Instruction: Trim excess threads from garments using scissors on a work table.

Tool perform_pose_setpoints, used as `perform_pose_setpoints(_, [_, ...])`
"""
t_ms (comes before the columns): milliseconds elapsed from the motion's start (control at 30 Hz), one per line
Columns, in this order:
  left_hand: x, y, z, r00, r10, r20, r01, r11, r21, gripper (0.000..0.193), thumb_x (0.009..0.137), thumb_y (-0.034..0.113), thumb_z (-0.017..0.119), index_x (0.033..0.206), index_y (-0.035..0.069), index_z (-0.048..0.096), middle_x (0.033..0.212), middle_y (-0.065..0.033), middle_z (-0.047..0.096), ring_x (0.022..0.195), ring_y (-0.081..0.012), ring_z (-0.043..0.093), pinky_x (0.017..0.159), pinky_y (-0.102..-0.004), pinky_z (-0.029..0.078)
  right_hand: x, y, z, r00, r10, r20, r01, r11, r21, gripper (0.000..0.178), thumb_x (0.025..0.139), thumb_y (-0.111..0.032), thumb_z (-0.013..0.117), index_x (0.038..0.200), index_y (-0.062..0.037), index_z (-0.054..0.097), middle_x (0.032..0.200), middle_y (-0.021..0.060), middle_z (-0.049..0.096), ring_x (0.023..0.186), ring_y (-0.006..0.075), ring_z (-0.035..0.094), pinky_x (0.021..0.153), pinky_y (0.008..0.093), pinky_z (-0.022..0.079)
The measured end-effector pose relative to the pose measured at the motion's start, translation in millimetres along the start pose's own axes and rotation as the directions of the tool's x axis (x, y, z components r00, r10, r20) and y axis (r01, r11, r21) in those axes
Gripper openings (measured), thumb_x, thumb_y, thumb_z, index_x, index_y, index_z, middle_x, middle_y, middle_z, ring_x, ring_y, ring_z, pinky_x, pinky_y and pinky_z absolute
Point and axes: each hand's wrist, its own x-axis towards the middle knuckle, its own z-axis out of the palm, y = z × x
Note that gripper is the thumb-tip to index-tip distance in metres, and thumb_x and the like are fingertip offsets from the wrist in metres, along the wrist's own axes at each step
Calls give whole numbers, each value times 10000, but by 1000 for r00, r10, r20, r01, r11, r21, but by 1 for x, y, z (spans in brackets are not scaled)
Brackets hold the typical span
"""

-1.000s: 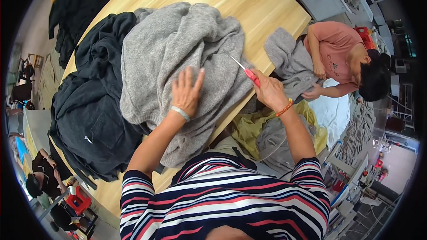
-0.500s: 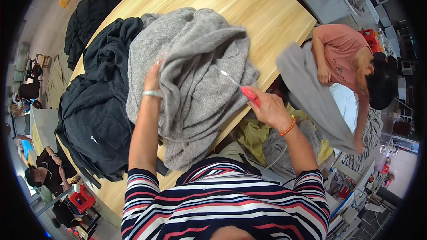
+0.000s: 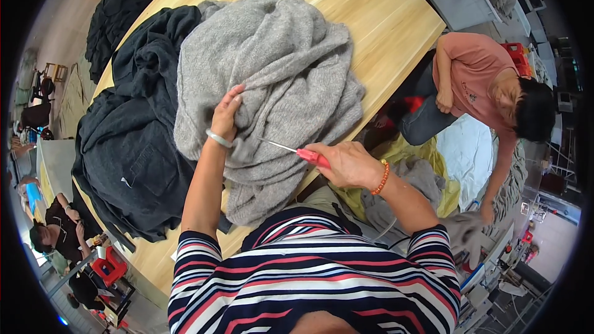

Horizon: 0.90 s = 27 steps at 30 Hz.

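A bulky grey knit garment (image 3: 297,43) lies heaped on the wooden table in front of me. My left hand (image 3: 226,114) has its fingers closed on a fold of this knit; part of the fingers is hidden in the cloth. In my right hand (image 3: 356,166) is a red-handled tool (image 3: 313,158) with a slim metal shaft. The shaft points left toward the fold beside my left hand; its tip is too fine to make out. Dark garments (image 3: 139,161) are piled against the grey one on its left.
The wooden table (image 3: 383,18) curves away to the right. At the right, a co-worker (image 3: 476,74) in a pink top handles grey cloth (image 3: 467,232). Yellow and grey cloth (image 3: 408,185) lies below the table's right edge. Black cloth (image 3: 117,18) sits at the far left.
The raised grey fold has come down flat. My right hand has drawn the tool down and left, toward my left hand. The co-worker's grey cloth has moved downward.
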Motion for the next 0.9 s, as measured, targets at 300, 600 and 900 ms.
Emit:
perform_pose_setpoints(300, [-110, -60, -53, 952, 99, -291, 29, 914, 406, 344, 869, 138, 635, 1164, -28, 569, 1049, -66, 633, 895, -101, 560, 808, -234, 441, -4, -25, 27, 994, -40, 104, 37, 999, 31, 370, 816, -195, 602, 1160, -81, 528, 751, 197, 644, 737, 386, 636, 658, 467, 503])
perform_pose_setpoints(600, [-148, -52, -25, 976, 111, -188, -68, 973, 221, 364, 864, 10, 603, 1225, -5, 557, 1037, -21, 632, 880, -68, 571, 800, -202, 450, -16, -49, 36, 974, -18, 227, 25, 999, -27, 351, 825, -204, 569, 1159, -106, 526, 771, 203, 640, 749, 386, 637, 676, 473, 498])
perform_pose_setpoints(900, [-150, -23, 10, 994, -108, -17, 101, 852, 514, 395, 880, 88, 615, 1250, -20, 529, 1054, -16, 618, 926, -65, 548, 799, -187, 431, -32, -32, 31, 989, 139, -41, -142, 987, -81, 397, 822, -217, 606, 1199, -138, 512, 784, 188, 645, 736, 381, 632, 664, 459, 505])
